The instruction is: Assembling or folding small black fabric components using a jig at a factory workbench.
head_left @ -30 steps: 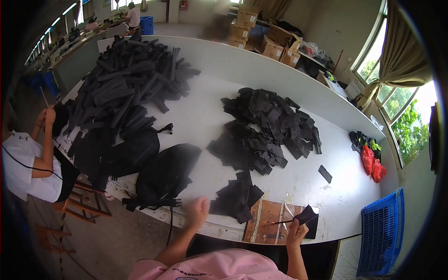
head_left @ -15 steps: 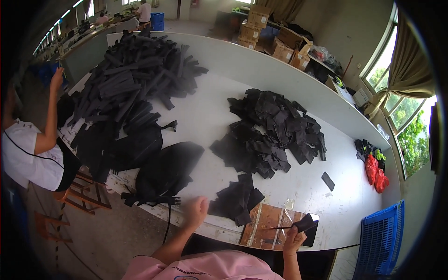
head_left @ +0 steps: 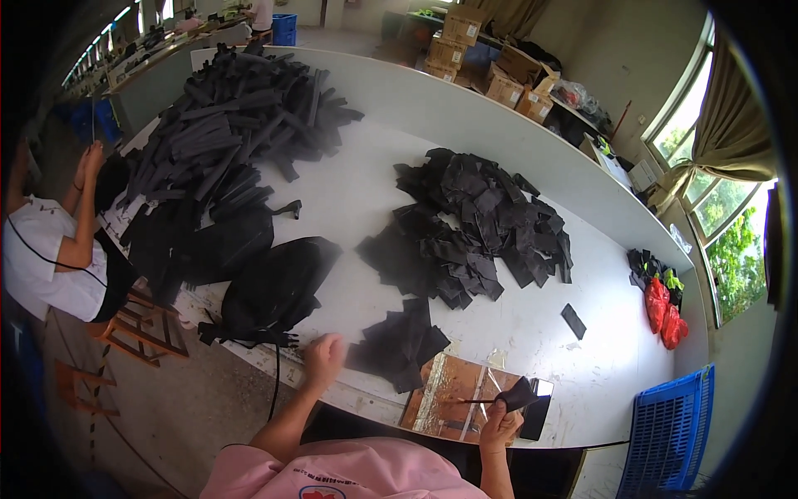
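On the long white table (head_left: 532,312), the small stack of black fabric pieces (head_left: 399,345) lies between the left hand (head_left: 322,359) and the brown wooden board (head_left: 453,399). The large heap of black fabric pieces (head_left: 474,229) lies behind it.

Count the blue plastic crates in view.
2: one blue crate on the floor right of the white table, another blue crate far behind its far end. Others may be hidden.

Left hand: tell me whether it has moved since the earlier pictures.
No. The left hand stays at the table edge, just left of the small black pile.
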Tool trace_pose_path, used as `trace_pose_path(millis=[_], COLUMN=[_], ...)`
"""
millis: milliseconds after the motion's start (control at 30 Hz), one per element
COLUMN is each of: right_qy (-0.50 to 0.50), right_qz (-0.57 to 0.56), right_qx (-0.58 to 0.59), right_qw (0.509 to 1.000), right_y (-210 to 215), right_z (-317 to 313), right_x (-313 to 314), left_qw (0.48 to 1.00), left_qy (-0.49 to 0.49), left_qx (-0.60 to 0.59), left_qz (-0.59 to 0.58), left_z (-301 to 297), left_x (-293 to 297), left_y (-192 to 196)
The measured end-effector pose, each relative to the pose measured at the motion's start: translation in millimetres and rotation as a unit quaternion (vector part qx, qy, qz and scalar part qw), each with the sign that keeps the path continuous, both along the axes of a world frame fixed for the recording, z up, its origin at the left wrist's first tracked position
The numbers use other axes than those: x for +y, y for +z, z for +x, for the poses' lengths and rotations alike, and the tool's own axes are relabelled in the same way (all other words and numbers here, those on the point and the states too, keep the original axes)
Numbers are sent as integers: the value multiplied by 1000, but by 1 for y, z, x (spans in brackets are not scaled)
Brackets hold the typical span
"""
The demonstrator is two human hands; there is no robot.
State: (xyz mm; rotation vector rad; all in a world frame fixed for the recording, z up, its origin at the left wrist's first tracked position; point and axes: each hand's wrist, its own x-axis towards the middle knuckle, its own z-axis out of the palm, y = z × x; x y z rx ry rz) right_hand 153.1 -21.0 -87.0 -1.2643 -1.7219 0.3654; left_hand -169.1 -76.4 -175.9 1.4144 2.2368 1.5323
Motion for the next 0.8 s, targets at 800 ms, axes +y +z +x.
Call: trace_pose_path(millis=[800], right_qy=[62], right_qz=[-3], right_qx=[6], right_qw=[998], right_y=[14], right_z=[-1], right_x=[1], left_qw=[998], left_qy=[26], left_qx=[-32], left_qz=[-52], left_z=[1], left_x=[1], left_y=[-2])
